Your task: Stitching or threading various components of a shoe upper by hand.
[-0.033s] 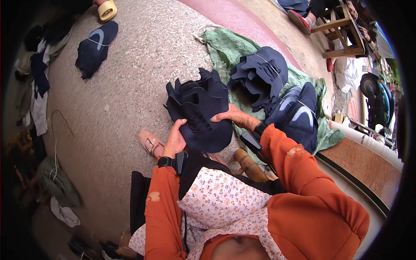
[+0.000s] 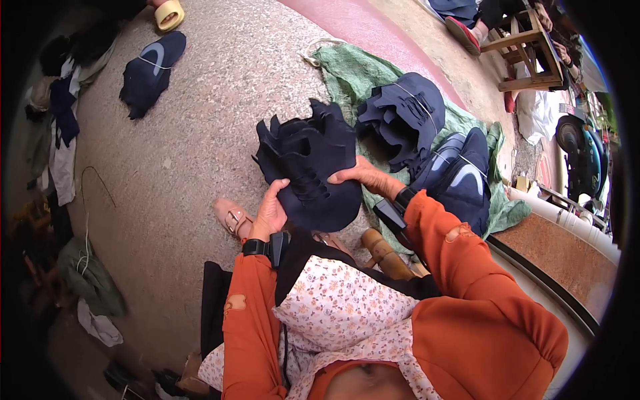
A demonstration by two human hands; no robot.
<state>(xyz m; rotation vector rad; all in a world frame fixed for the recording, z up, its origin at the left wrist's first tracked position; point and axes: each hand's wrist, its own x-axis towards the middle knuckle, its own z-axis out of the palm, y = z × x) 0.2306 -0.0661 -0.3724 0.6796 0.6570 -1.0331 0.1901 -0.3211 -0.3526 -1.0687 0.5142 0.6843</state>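
Observation:
Both hands hold a stack of dark navy shoe uppers above the floor, its jagged ends pointing away from me and its rounded end toward my lap. My left hand grips the near left edge, thumb on top. From the right side, my right hand clasps the stack, its thumb lying across the face beside the lace slits. Fingers under the stack are hidden. Just right of it lies a tied bundle of navy uppers on a green woven sack. Nearer me, more tied bundles show pale curved marks.
Another tied bundle lies on the speckled floor at the far left, near a person's yellow slipper. A bamboo-like piece is by my right knee. At the far right stand a wooden stool and a parked scooter.
The held stack has shifted very slightly up and to the right, with both hands keeping their grip. Floor items also sit marginally further right in the picture.

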